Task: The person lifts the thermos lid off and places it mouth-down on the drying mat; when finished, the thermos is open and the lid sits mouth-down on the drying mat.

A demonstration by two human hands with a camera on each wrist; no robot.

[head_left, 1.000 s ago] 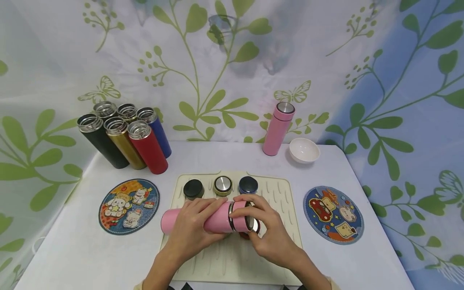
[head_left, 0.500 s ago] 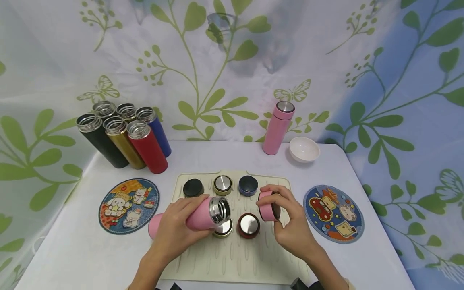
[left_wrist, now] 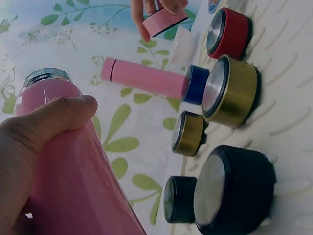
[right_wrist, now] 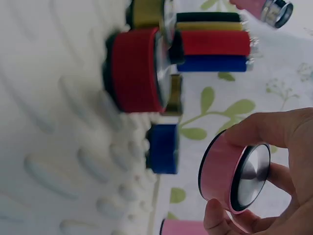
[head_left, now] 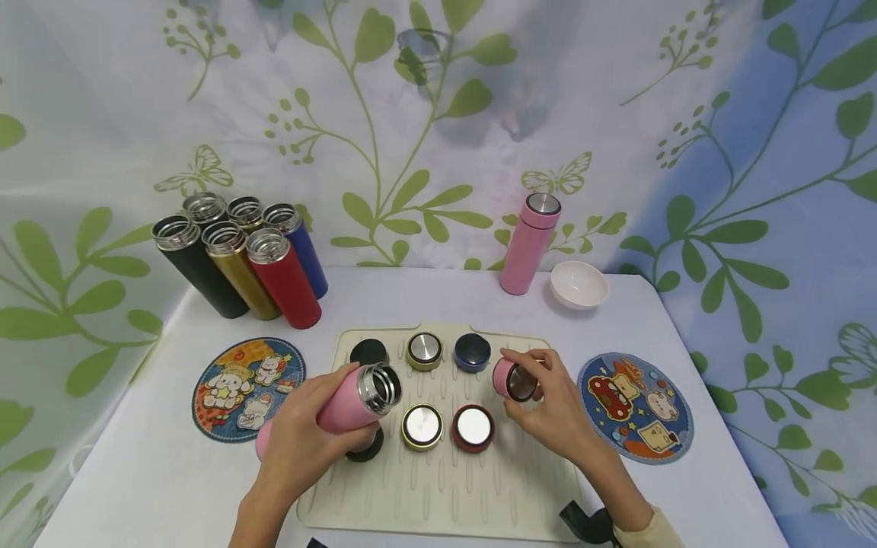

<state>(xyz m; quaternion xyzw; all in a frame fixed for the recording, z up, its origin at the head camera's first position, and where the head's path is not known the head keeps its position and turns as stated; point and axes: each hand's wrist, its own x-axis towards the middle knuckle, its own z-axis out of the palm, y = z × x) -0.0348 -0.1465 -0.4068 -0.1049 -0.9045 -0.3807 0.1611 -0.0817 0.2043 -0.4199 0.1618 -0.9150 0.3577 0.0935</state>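
Observation:
My left hand (head_left: 301,426) grips a pink thermos bottle (head_left: 342,403), tilted, its bare steel mouth pointing up and right over the cream mat (head_left: 384,502). In the left wrist view the thumb lies along the bottle's shoulder. My right hand (head_left: 555,403) pinches a pink bottle lid (right_wrist: 220,171) between thumb and fingers, above the mat's right side. Bottle and lid are apart. On the mat below stand several other lids: a red lid (head_left: 473,428), a gold lid (head_left: 422,426), another gold lid (head_left: 424,351), a blue lid (head_left: 472,352) and black lids, one partly behind the left hand.
Several lidless bottles, including a red bottle (head_left: 284,281), stand at the back left. A capped pink bottle (head_left: 529,247) and a white bowl (head_left: 578,285) are at the back right. Round cartoon placemats lie left (head_left: 240,388) and right (head_left: 633,407) of the mat.
The pink lid has come off the bottle in my hands. My left hand has carried the bottle left and tipped its mouth upward; the right hand has moved right with the lid.

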